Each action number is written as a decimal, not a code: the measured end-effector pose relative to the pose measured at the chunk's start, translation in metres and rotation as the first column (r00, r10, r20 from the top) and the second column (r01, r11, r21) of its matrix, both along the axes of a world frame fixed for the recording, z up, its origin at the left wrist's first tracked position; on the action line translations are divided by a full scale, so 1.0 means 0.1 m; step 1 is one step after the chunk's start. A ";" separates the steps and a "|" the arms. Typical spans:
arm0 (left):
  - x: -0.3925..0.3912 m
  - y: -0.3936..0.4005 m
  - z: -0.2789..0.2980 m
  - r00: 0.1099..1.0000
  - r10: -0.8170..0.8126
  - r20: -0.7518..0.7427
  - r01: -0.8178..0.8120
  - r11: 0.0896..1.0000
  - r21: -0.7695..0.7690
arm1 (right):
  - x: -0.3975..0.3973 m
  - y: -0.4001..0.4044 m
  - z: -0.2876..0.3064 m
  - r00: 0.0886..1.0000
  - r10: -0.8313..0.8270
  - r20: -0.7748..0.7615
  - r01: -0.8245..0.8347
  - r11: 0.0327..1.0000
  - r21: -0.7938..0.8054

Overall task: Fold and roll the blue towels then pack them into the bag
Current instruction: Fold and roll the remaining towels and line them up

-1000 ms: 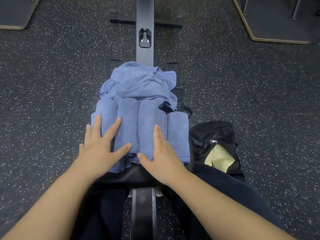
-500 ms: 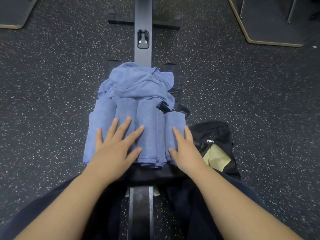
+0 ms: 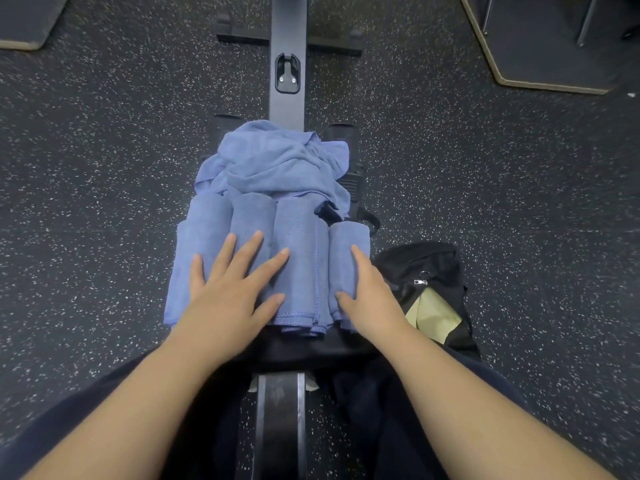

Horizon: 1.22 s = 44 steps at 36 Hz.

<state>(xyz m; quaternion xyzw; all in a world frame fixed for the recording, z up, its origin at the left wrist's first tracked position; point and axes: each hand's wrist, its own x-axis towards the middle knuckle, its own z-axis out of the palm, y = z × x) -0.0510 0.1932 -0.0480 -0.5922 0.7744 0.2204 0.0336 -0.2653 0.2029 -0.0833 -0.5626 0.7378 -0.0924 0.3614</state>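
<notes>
Blue rolled towels (image 3: 277,251) lie side by side in a row on a black seat (image 3: 304,344), their long axes running away from the person. Behind them, farther from the person, a loose heap of blue towels (image 3: 273,161) sits crumpled, partly draped over the far ends of the rolls and over the dark rail (image 3: 288,46) that runs up the middle of the view. The left hand (image 3: 232,289) rests flat on the rolls toward the left of the row, fingers straight and spread apart, thumb angled out to the side. The right hand (image 3: 367,292) lies on the rightmost roll (image 3: 348,244), fingers straight and held together, thumb set against the roll's near end; neither hand curls round the cloth. Just beside the row on the right, a black bag (image 3: 429,268) stands on the speckled dark floor (image 3: 104,168) with its zip open, and a pale yellow lining or item (image 3: 433,313) shows inside, though what it is cannot be told. Dark mats (image 3: 554,36) edge the upper corners.
</notes>
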 end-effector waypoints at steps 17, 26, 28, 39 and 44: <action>0.16 -0.27 -0.09 0.946 0.210 -0.246 -0.248 0.960 -0.132 | 0.13 -0.53 0.11 0.988 0.112 -0.104 -0.132 0.968 -0.214; 0.17 -0.29 -0.15 0.951 0.215 -0.223 -0.251 0.957 -0.147 | 0.16 -1.32 0.11 0.950 0.297 -0.094 -0.311 0.914 -0.261; 0.17 -0.30 -0.16 0.954 0.206 -0.219 -0.243 0.957 -0.160 | 0.18 -1.45 0.13 0.939 0.336 -0.071 -0.342 0.904 -0.257; 0.12 -0.30 -0.25 0.982 0.142 -0.121 -0.171 0.947 -0.273 | 0.19 -1.75 0.14 0.915 0.366 -0.169 -0.398 0.886 -0.239; 0.12 -0.30 -0.27 0.987 0.135 -0.089 -0.154 0.950 -0.272 | 0.16 -1.75 0.11 0.902 0.403 -0.156 -0.430 0.870 -0.241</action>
